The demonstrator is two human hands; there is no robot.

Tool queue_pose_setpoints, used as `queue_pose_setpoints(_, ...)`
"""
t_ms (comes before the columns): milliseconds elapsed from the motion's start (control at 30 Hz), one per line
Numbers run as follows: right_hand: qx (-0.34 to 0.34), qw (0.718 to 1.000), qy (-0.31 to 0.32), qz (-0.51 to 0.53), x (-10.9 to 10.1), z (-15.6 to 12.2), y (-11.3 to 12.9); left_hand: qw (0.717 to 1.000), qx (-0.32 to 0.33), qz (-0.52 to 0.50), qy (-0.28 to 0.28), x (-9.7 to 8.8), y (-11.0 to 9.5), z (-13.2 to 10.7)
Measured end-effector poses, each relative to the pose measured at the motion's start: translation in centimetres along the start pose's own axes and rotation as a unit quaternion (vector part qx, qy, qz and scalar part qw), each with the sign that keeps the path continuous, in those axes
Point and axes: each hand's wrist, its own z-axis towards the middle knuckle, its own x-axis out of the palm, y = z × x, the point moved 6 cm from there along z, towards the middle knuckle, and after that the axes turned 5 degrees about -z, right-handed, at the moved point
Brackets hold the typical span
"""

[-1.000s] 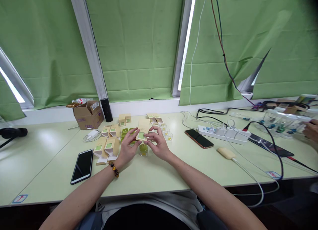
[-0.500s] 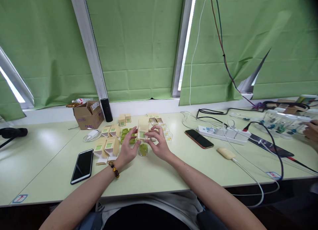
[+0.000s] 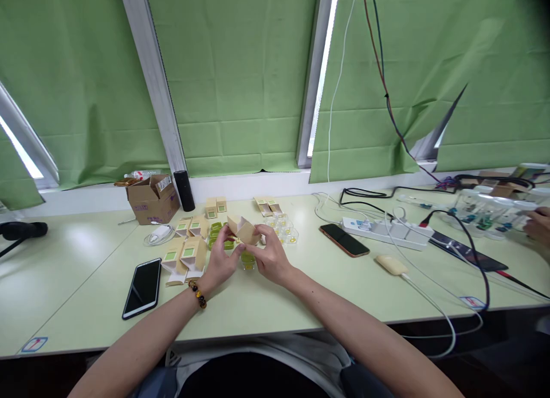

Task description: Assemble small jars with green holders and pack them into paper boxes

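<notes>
My left hand (image 3: 220, 260) and my right hand (image 3: 267, 256) both grip a small tan carton (image 3: 243, 229), held just above the table with its flaps open at the upper left. A small clear jar with green contents (image 3: 248, 260) stands on the table directly under the carton, between my hands. A beaded bracelet (image 3: 197, 292) sits on my left wrist. More tan cartons with green windows (image 3: 184, 252) lie left of my left hand. Several green jars (image 3: 217, 229) stand behind it.
A black phone (image 3: 142, 287) lies at the front left. A cardboard box (image 3: 153, 198) and black cylinder (image 3: 184, 190) stand at the back left. Clear jars (image 3: 284, 227), another phone (image 3: 344, 239), a power strip (image 3: 387, 231) and cables lie right. Another person's hand (image 3: 539, 223) is at the far right.
The carton stood upright with its green window facing me; now it is turned over so a plain side and the open flaps show. My hands closed in around it.
</notes>
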Motion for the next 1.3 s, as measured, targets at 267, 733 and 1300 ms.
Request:
queue_pose_setpoints(267, 0.031, 0.996, 0.031, 0.077, -0.4, 0.2, -0.5, 0.992, -0.071, -0.089, -0.045, -0.7, 0.9, 0.8)
queue_pose_setpoints(733, 0.133, 0.915, 0.381, 0.002, 2.0, -0.1, -1.6, 0.981, -0.105, -0.161, -0.014, -3.5, 3.0, 2.7)
queue_pose_setpoints(1300, 0.160, 0.888, 0.404, -0.148, 1.2, 0.0, -4.5, 0.983, -0.130, -0.081, 0.105, -1.1, 3.4, 1.3)
